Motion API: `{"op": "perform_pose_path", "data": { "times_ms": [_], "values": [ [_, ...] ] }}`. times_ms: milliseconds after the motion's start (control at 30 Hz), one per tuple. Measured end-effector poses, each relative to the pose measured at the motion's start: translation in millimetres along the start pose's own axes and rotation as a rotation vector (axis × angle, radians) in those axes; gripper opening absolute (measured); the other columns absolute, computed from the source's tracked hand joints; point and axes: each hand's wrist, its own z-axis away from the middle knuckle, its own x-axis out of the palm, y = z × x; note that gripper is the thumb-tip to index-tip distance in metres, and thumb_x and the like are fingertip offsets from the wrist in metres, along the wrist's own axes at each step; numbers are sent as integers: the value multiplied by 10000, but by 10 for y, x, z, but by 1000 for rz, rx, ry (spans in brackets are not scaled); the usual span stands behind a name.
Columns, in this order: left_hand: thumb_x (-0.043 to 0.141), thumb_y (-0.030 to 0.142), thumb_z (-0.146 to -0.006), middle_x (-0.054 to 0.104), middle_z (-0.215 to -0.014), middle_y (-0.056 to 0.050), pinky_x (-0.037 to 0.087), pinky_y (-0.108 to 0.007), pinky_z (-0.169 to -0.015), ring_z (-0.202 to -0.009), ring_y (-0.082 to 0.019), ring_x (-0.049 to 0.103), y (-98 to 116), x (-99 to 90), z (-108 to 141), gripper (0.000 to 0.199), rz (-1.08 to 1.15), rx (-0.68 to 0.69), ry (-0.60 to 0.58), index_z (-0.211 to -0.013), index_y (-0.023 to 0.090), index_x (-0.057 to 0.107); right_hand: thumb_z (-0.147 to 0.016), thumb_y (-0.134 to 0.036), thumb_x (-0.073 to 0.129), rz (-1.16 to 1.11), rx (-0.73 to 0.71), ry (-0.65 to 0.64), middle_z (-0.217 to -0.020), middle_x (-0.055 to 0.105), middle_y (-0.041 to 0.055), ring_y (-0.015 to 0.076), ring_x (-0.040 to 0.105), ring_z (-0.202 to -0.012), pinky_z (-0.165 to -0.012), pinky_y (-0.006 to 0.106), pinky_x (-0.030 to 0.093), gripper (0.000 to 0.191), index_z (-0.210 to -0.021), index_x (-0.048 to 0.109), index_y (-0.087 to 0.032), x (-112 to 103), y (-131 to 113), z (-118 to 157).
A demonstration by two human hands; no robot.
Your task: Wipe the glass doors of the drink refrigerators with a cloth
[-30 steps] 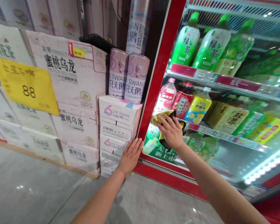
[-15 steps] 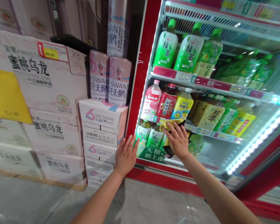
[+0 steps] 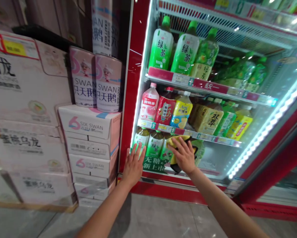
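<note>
A soft, creased cloth [image 3: 174,141], yellow with black parts, lies bunched against the clear door [image 3: 210,158] of an upright drinks fridge, just below the level of the middle shelf's edge. The right hand [image 3: 184,155] covers much of it, its fingers spread and laid open over the fabric rather than clenched; yellow folds show beyond the fingertips, and dark material hangs beneath the palm. The left hand [image 3: 133,168] is released and holds nothing, its fingers extended and slightly apart at the lower left edge of the door, beside the smooth red frame [image 3: 135,49]; how firmly it touches cannot be told. The cloth is to the right of this hand, well apart from its fingers. Behind the clear pane, rounded plastic bottles with green, pink, red and yellow labels stand on wire shelves, and a bright strip light [image 3: 262,129] slants along the right side. Left of the fridge, two pale pink cylindrical cans [image 3: 108,86] stand side by side on stacked white cardboard cartons [image 3: 89,127] printed "SIX SWAN", with larger pale boxes [image 3: 24,99] further left. The floor [image 3: 163,215] is grey, glossy tile with thin joints and soft reflections.
</note>
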Motion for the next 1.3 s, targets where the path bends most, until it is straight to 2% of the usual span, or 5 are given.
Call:
{"op": "perform_pose_path", "data": {
  "times_ms": [433, 700, 900, 1100, 1300],
  "values": [
    [511, 116, -902, 204, -1701, -156, 134, -533, -1305, -1591, -289, 145, 351, 222, -58, 825, 53, 109, 58, -1641, 151, 144, -974, -310, 554, 155, 283, 119, -1552, 516, 110, 319, 320, -1534, -1253, 560, 172, 400, -1367, 623, -282, -109, 519, 120],
    [546, 133, -917, 315, -1674, -127, 121, -513, -1313, -1589, -261, 173, 533, 264, -152, 800, 134, 187, 130, -1636, 206, 203, -917, -565, 661, 41, -251, -208, -1508, 579, -3, 257, 473, -1432, -1268, 523, 141, 579, -1464, 509, -448, -293, 920, 298],
    [562, 135, -915, 358, -1657, -106, 122, -482, -1319, -1584, -242, 197, 707, 278, -245, 805, 160, 217, 130, -1634, 225, 212, -913, -490, 683, 203, 328, 131, -1582, 464, 140, 386, 362, -1501, -1235, 599, 234, 511, -1368, 623, -266, -210, 894, 915],
    [555, 155, -940, 291, -1686, -98, 127, -495, -1316, -1589, -255, 177, 951, 192, -466, 773, 190, 238, 153, -1633, 229, 220, -975, -404, 643, 50, -186, -136, -1479, 600, -69, 183, 490, -1421, -1304, 495, 33, 390, -1353, 596, -481, -181, 791, 776],
    [575, 162, -940, 278, -1691, -65, 115, -493, -1320, -1589, -246, 173, 1266, 188, -651, 782, 274, 296, 152, -1631, 263, 223, -1002, -345, 573, 212, 476, 206, -1612, 427, 96, 344, 341, -1524, -1246, 641, 211, 442, -1443, 557, -316, -422, 1361, 901]
  ]
}}
